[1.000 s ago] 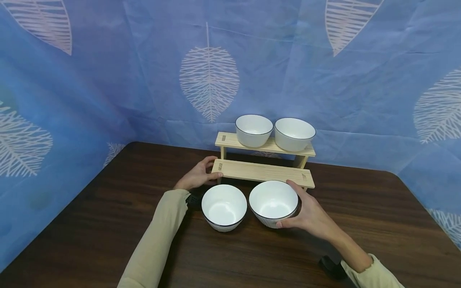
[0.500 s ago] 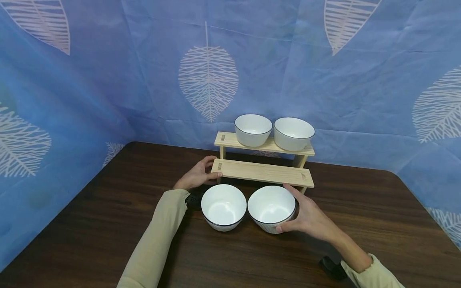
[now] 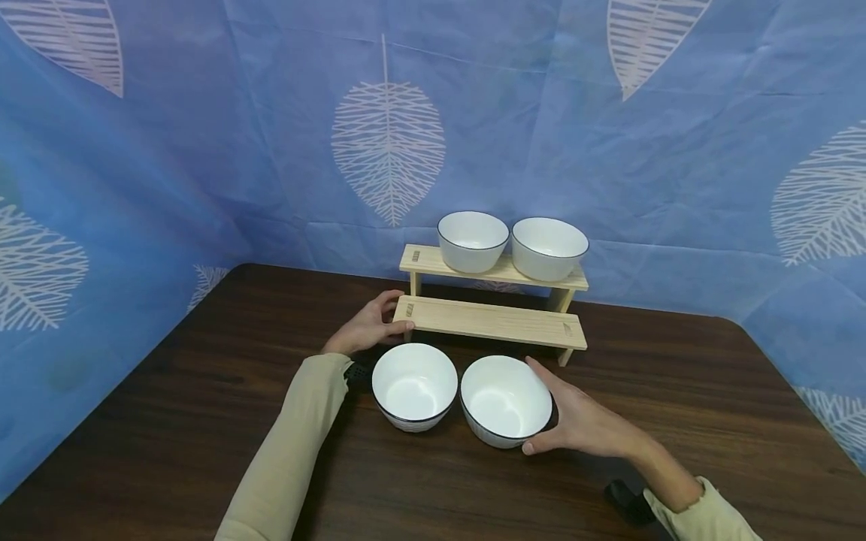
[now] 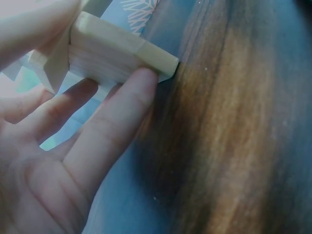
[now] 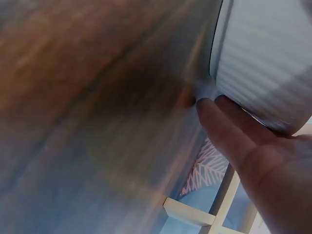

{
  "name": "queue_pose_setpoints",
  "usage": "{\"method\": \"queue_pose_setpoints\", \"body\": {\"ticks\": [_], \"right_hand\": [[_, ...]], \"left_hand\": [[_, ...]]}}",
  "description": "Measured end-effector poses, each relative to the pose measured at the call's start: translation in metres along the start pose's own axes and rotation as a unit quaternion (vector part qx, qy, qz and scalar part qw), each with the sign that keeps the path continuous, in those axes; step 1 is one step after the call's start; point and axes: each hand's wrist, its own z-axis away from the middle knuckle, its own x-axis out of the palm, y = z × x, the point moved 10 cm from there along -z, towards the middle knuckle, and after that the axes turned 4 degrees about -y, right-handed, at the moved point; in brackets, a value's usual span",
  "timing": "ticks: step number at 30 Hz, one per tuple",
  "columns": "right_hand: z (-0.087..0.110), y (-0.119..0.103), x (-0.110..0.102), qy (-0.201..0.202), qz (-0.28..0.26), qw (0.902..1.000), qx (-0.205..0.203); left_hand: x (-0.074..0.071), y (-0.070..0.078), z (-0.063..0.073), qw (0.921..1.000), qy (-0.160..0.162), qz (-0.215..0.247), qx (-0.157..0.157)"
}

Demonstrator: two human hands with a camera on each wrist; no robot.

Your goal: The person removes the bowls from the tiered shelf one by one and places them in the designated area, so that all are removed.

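Observation:
A two-tier wooden rack [image 3: 490,321] stands near the back of the table. My left hand [image 3: 365,326] holds its lower step at the left end, thumb on top; in the left wrist view, fingertips lie against the rack's end leg [image 4: 112,48]. Two white bowls with dark rims are in front of the rack, side by side. My right hand [image 3: 585,419] grips the right one [image 3: 506,402] from its right side, thumb toward me and fingers around the far side. In the right wrist view, fingers [image 5: 226,129] reach along its ribbed wall [image 5: 268,58]. The left bowl [image 3: 415,387] is untouched.
Two more white bowls, a left one [image 3: 473,244] and a right one [image 3: 549,252], sit on the rack's upper step. The lower step holds nothing. A blue leaf-patterned cloth [image 3: 284,135] hangs behind the dark wooden table [image 3: 169,421].
My right hand has drawn the right front bowl toward me, away from the rack's lower step and a little left. The left hand has kept its hold on the rack.

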Motion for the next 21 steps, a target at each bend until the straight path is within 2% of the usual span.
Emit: {"method": "queue_pose_setpoints", "body": {"ticks": [6, 10, 13, 21], "right_hand": [[-0.001, 0.000, 0.001, -0.028, -0.037, 0.9989, -0.003], [-0.006, 0.001, -0.005, -0.045, -0.087, 0.9951, -0.018], [-0.011, 0.000, -0.013, -0.039, -0.109, 0.9926, -0.039], [-0.015, -0.006, -0.029, 0.006, -0.086, 0.9950, -0.050]], "left_hand": [[0.000, 0.002, 0.001, 1.0000, -0.002, -0.002, 0.002], [-0.001, 0.001, 0.001, 1.0000, 0.001, -0.003, 0.002], [-0.001, 0.001, 0.002, 1.0000, 0.002, -0.008, 0.001], [-0.001, 0.001, 0.002, 0.9999, 0.001, -0.013, 0.001]]}}
